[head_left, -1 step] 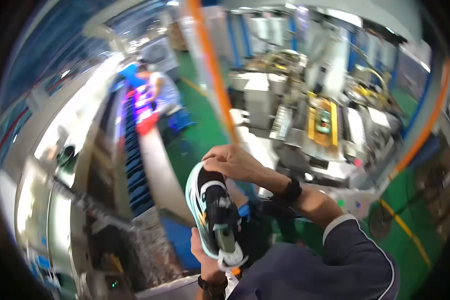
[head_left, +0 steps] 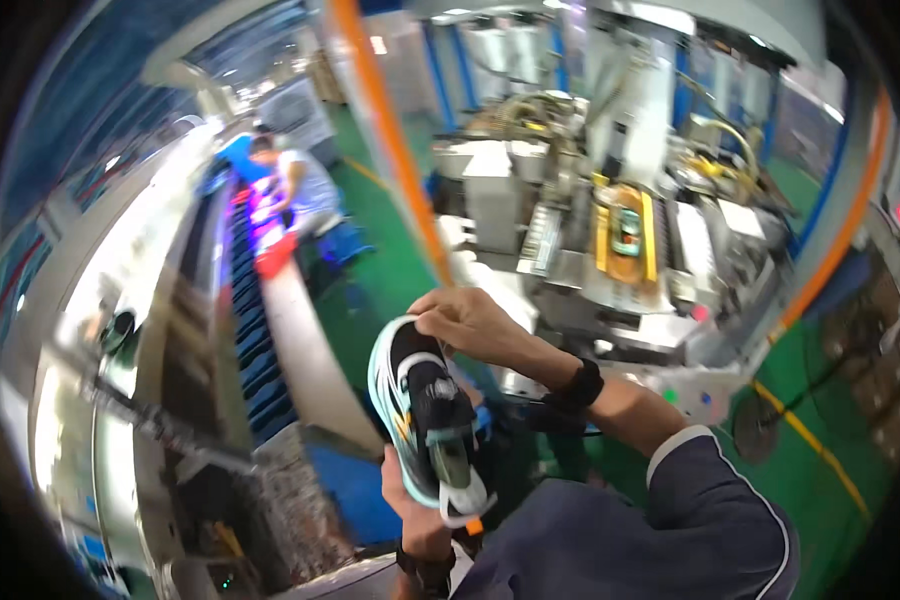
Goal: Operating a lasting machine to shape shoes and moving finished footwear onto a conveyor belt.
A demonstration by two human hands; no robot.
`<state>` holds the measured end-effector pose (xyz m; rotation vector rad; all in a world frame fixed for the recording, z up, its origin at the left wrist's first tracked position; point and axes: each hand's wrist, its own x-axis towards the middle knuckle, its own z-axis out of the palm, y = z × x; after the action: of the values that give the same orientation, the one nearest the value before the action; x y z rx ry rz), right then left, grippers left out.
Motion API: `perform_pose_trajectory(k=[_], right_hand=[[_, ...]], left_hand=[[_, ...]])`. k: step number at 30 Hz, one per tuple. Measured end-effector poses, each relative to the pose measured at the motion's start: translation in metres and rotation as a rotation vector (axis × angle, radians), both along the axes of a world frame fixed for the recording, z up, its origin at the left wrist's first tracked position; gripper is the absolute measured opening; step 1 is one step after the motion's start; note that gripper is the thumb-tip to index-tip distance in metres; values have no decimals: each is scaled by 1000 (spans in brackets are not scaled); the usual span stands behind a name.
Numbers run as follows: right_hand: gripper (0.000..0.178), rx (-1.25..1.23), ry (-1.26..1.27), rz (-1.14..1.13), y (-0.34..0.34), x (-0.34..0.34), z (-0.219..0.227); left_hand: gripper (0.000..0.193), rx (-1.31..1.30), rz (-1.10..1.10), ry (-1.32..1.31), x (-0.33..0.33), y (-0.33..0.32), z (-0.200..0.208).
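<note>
A sneaker [head_left: 435, 400] with a black upper, white overlays and a pale mint sole is held in front of me, its toe pointing away. My right hand [head_left: 468, 322] pinches the toe end, fingers bent over its tip. From below, my left hand [head_left: 412, 505] grips the shoe around the heel end, with part of its fingers hidden behind it. Something olive-grey and shiny shows in the shoe's opening; I cannot make out what it is.
To my left runs a conveyor [head_left: 260, 360] with dark slats, and a person [head_left: 305, 190] works at its far end. A machine [head_left: 625, 240] with a yellow-edged fixture stands ahead to the right. An orange post [head_left: 395, 140] rises between them. The floor [head_left: 355, 210] is green.
The surroundings have shifted slightly left in the picture as my head turned. Both hands keep their hold on the sneaker, which has barely moved.
</note>
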<state>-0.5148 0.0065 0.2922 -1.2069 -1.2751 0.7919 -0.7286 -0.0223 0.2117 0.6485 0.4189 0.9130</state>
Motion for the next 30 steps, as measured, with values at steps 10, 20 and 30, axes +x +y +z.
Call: perform_pose_trajectory(k=[10,20,30], right_hand=[[73,-139,676,-672,-187,222,-122],[55,134,273,-1333,-302,360,-134],[53,-294,-165,-1548,-269,467,-115]], left_hand=[[65,672,-339,396,327,-42,-29],[92,905,-420,954,650,46,-169],[41,522,-495,933,696,67,-199]])
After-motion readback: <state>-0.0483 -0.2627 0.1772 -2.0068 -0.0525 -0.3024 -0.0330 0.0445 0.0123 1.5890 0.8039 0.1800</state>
